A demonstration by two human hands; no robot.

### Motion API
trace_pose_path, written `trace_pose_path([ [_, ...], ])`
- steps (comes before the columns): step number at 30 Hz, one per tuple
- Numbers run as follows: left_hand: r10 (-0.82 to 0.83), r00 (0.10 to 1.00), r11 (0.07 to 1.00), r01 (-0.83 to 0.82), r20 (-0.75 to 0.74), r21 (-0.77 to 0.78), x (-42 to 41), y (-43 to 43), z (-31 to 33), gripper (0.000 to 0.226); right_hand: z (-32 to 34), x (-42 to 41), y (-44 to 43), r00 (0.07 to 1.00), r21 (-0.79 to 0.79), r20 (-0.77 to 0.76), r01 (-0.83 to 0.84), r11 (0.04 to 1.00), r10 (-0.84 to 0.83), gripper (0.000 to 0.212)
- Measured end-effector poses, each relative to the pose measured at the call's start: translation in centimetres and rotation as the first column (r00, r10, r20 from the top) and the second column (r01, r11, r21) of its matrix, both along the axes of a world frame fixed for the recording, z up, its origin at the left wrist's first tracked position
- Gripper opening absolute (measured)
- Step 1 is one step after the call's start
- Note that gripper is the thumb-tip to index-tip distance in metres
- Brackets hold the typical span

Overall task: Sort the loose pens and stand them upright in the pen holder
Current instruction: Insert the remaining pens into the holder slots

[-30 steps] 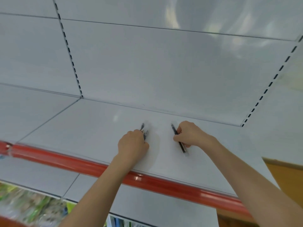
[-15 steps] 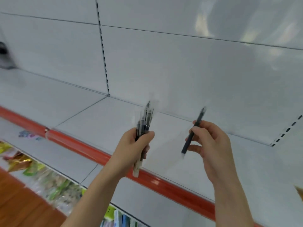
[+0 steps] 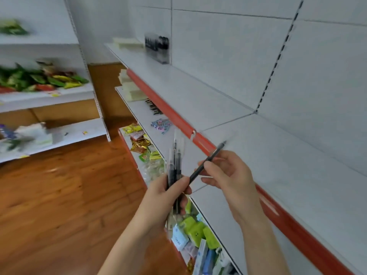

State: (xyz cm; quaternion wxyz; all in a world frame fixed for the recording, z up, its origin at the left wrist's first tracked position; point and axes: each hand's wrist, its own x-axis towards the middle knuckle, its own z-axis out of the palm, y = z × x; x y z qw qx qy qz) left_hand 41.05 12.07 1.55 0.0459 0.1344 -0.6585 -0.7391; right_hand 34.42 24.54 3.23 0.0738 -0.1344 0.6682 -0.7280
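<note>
As the head camera looked down along the aisle, the left hand (image 3: pixel 168 192) held a bundle of clear-barrelled black-ink pens (image 3: pixel 174 165) upright in front of the white metal shelf (image 3: pixel 278 165). Its grip was clamped round the lower barrels, thumb across the front. The right hand (image 3: pixel 228 175) pinched a slim dark plastic pen (image 3: pixel 206 160) near its middle between thumb and fingertips. That pen slanted up to the right, its lower end touching or just beside the bundle — blur hid which. Both hands hung clear of the shelf, by its red plastic edge strip (image 3: pixel 178 118). Far along the upper shelf, against the back panel, stood a clear plastic box (image 3: pixel 157 47) with dark upright sticks inside — probably the pen holder, well apart from the hands.

The pens looked light, stiff and smooth, so one could slide out of a loose fist or the bundle could fan apart. A hold round the mid-barrels, ends level, would likely suit them best. The single pen seemed ready to join the bundle. The box looked light too, and might skid or tip when the pens went in.
</note>
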Motion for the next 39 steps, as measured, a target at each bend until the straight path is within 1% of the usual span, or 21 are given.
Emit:
trace_pose_path([
  [4, 0.07, 0.998, 0.997, -0.07, -0.008, -0.027, -0.1, -7.1, -0.9, 0.019, -0.4, -1.4, -7.0, 0.998, -0.027, -0.051, 0.019, 0.999, -0.021, 0.006],
  [8, 0.151, 0.988, 0.988, -0.151, 0.005, 0.005, -0.6, -15.6, -1.6, 0.013, -1.1, -3.0, -15.9, 0.996, -0.009, -0.09, -0.025, 1.0, 0.024, 0.01],
  [11, 0.224, 0.974, 0.975, -0.223, 0.033, -0.024, -1.1, -22.4, -1.9, 0.024, -1.7, -4.5, -21.9, 0.994, 0.012, -0.11, -0.026, 1.0, 0.028, 0.012],
  [12, 0.251, 0.967, 0.968, -0.249, 0.041, -0.035, -1.4, -24.4, -2.1, 0.027, -1.8, -5.4, -23.6, 0.992, 0.025, -0.123, -0.022, 0.999, 0.025, 0.011],
  [14, 0.3, 0.952, 0.954, -0.3, 0.054, -0.013, -1.9, -27.7, -2.3, 0.025, -1.9, -7.0, -26.5, 0.99, 0.051, -0.138, -0.023, 0.998, 0.03, 0.007],
  [16, 0.326, 0.944, 0.944, -0.328, 0.05, 0.028, -2.6, -30.5, -2.4, 0.019, -1.7, -9.1, -29.2, 0.987, 0.084, -0.156, -0.016, 0.996, 0.029, 0.011],
  [19, 0.355, 0.934, 0.932, -0.357, 0.043, 0.065, -3.9, -34.1, -2.7, 0.017, -1.8, -12.9, -33.4, 0.981, 0.145, -0.178, -0.053, 0.988, 0.079, 0.013],
  [21, 0.379, 0.924, 0.921, -0.382, 0.049, 0.071, -5.4, -36.7, -2.9, 0.019, -2.0, -15.8, -36.7, 0.977, 0.21, -0.178, -0.079, 0.974, 0.118, 0.014],
  [22, 0.384, 0.921, 0.919, -0.388, 0.059, 0.068, -5.8, -37.4, -2.8, 0.021, -2.2, -16.7, -37.6, 0.975, 0.229, -0.179, -0.087, 0.97, 0.129, 0.012],
  [24, 0.398, 0.916, 0.914, -0.401, 0.053, 0.065, -8.2, -40.8, -3.5, 0.022, -2.6, -20.4, -41.9, 0.967, 0.232, -0.189, -0.124, 0.965, 0.17, 0.004],
  [27, 0.429, 0.902, 0.9, -0.431, 0.038, 0.072, -10.6, -43.6, -3.5, 0.021, -2.4, -24.2, -45.3, 0.962, 0.245, -0.212, -0.119, 0.962, 0.173, 0.008],
  [31, 0.447, 0.893, 0.892, -0.449, 0.042, 0.054, -17.6, -49.7, -3.1, 0.022, -1.1, -33.6, -51.8, 0.956, 0.262, -0.263, -0.062, 0.963, 0.133, 0.017],
  [33, 0.434, 0.9, 0.899, -0.436, 0.047, 0.043, -21.2, -52.3, -2.3, 0.023, 0.2, -38.1, -54.2, 0.956, 0.245, -0.281, -0.018, 0.969, 0.089, 0.013],
  [36, 0.415, 0.91, 0.909, -0.415, 0.009, 0.048, -26.2, -55.6, -0.8, 0.021, 2.0, -43.4, -57.0, 0.959, 0.224, -0.282, 0.027, 0.974, 0.038, 0.004],
  [39, 0.403, 0.915, 0.915, -0.403, 0.004, 0.032, -30.2, -58.4, -0.1, 0.023, 2.9, -47.2, -59.2, 0.956, 0.242, -0.294, 0.058, 0.969, 0.016, 0.008],
])
